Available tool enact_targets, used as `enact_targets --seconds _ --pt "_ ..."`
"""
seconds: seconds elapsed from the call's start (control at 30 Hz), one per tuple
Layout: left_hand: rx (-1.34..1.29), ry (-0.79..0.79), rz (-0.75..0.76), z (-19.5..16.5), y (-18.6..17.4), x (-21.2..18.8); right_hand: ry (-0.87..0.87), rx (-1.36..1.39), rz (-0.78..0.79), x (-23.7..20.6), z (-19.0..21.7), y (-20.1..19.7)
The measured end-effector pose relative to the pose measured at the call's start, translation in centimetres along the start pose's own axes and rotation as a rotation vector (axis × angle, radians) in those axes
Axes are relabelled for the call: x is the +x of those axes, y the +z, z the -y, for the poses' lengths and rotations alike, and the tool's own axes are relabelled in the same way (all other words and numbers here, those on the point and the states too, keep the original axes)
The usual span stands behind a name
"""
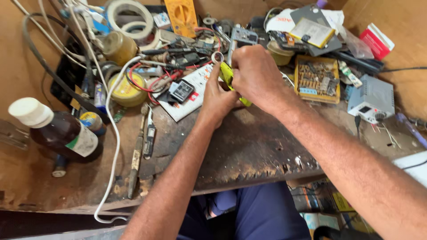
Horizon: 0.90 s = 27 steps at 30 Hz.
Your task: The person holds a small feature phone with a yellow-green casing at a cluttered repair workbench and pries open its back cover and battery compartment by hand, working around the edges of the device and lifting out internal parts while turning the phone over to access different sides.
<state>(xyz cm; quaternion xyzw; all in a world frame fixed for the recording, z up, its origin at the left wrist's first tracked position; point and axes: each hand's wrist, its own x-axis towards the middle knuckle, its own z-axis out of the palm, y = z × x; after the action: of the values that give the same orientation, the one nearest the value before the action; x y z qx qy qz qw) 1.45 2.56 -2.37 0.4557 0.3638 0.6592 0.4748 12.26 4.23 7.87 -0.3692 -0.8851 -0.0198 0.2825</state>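
Both my hands meet over the back middle of a worn wooden workbench point(249, 146). My left hand point(215, 95) and my right hand point(255, 75) together grip a yellow-green handled tool point(227, 73) with a small metal ring at its top end point(217, 57). Just behind my right hand a phone frame or circuit board point(242, 38) stands, partly hidden by my fingers. What the tool's tip touches is hidden by my hands.
A brown bottle with a white cap point(58, 131) lies at the left. A white cable point(116, 133) runs down the bench past a soldering iron point(137, 155). A yellow tray of small parts point(316, 80), a grey box point(372, 98), tape rolls point(130, 15) and clutter fill the back.
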Motion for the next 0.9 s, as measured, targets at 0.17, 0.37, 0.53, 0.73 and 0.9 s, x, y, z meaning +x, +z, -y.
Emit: enact_targets --seconds 0.17,0.37,0.53,0.73,0.9 --pt "0.078 0.068 -0.050 0.4 0.1 -0.2 -0.061 -0.047 0.017 0.1 0.2 0.2" --pt "0.221 0.026 -0.131 0.6 0.5 -0.4 -0.283 -0.101 0.089 0.1 -1.2 -0.7" --pt "0.097 0.009 -0.103 0.0 0.4 -0.4 -0.080 0.090 0.060 0.4 -1.5 -0.8" --pt "0.164 -0.004 -0.165 -0.1 0.3 -0.8 0.292 0.268 0.025 0.1 -1.5 0.8" --pt "0.288 0.032 -0.198 0.5 0.5 -1.1 0.283 0.279 -0.050 0.6 -1.4 1.5"
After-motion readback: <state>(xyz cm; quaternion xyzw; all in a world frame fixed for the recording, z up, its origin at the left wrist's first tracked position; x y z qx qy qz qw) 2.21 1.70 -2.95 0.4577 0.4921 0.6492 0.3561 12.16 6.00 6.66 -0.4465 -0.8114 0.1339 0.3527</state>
